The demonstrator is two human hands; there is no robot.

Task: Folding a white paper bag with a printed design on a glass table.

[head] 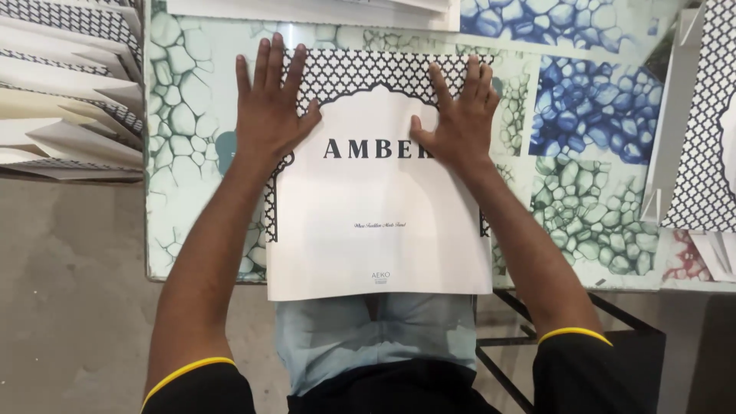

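A flat white paper bag (379,207) with a black lattice border and dark lettering lies on the table in front of me, its lower edge hanging over the table's near edge. My left hand (270,103) presses flat on its upper left corner, fingers spread. On its upper right part rests my right hand (458,115), also flat with fingers apart. Neither hand grips anything.
The table (590,199) has a glossy top printed with green and blue pebble patterns. A stack of similar folded bags (69,92) lies at the left. More lattice-printed bags (701,138) stand at the right edge. A black metal frame (529,330) shows below.
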